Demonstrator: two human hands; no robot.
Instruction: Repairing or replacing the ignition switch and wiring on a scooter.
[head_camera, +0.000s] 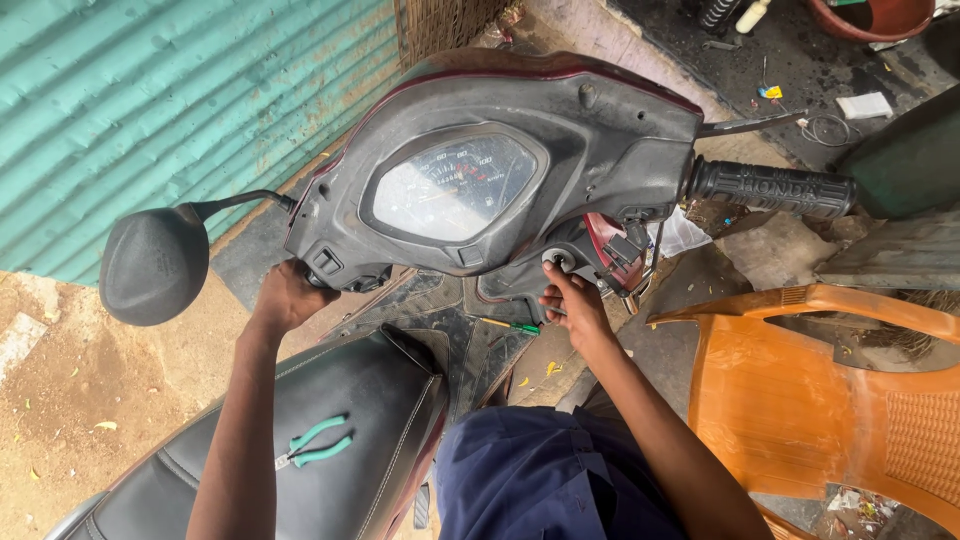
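Scooter: one, dark grey handlebar cowl (600, 130) with maroon trim, seen from above.
Left hand (290, 295): closed around the left handlebar grip, under the cowl's left corner; grip itself mostly hidden.
Right hand (572, 305): fingers bent, fingertips (553, 290) touching the round ignition lock (557, 259) below the cowl's lower right edge; cannot tell whether anything is pinched between them.
Speedometer (455, 185): one, centre of the cowl, clear lens.
Mirror (152, 265): one, black, round, on a stalk off the cowl's left end.
Right handlebar grip (770, 187): one, black ribbed rubber, free of any hand; one brake lever (750, 124) just beyond it.
Seat (300, 440): one, black, with one pair of green-handled pliers (318, 443) lying near its middle.
Screwdriver (510, 326): one, green and yellow handle, on the footboard below the right hand.
Chair (830, 390): one, orange plastic, just beside the scooter's right side.
Wall (150, 100): teal corrugated sheet, beyond the left end.
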